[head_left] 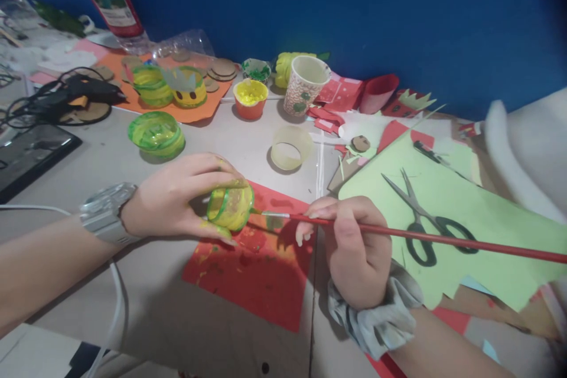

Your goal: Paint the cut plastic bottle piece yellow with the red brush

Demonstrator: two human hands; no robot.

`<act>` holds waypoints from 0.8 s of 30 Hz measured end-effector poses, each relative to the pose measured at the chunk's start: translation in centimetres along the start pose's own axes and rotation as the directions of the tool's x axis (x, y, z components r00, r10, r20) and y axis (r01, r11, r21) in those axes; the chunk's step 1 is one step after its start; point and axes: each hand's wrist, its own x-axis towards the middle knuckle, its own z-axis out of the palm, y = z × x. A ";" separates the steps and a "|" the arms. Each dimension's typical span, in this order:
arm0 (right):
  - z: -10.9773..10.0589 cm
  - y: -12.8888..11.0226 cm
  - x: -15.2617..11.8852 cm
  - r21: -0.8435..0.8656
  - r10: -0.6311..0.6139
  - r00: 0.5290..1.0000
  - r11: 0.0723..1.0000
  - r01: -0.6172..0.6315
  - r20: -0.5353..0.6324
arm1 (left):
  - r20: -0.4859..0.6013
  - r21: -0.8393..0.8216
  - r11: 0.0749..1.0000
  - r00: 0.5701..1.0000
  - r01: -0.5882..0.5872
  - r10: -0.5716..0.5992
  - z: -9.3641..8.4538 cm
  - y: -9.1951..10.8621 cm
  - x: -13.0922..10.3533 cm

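Note:
My left hand (186,196), with paint on its fingers, grips a small round container (231,207) painted yellow and green, tilted on its side above a paint-spotted red paper (270,286). My right hand (354,242) is closed around a long red paintbrush (425,236). The brush tip touches or nearly touches the container's green edge. Beyond them stand a paper bowl of yellow paint (250,107) and a small cup of green paint (257,71). A green-and-yellow painted bowl (156,137) sits behind my left hand.
Scissors (419,215) lie half spread on light green paper (500,230) at right. A pale tape ring (290,156) and a patterned paper cup (303,91) stand further back. A bottle (108,3), a glue gun (86,88) and a white cable (117,295) are on the left.

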 end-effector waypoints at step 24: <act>0.0 0.2 -0.1 0.031 0.051 0.998 0.998 -0.050 -0.041 | -0.021 0.006 1.000 1.000 -0.021 0.021 0.2 -0.2 0.0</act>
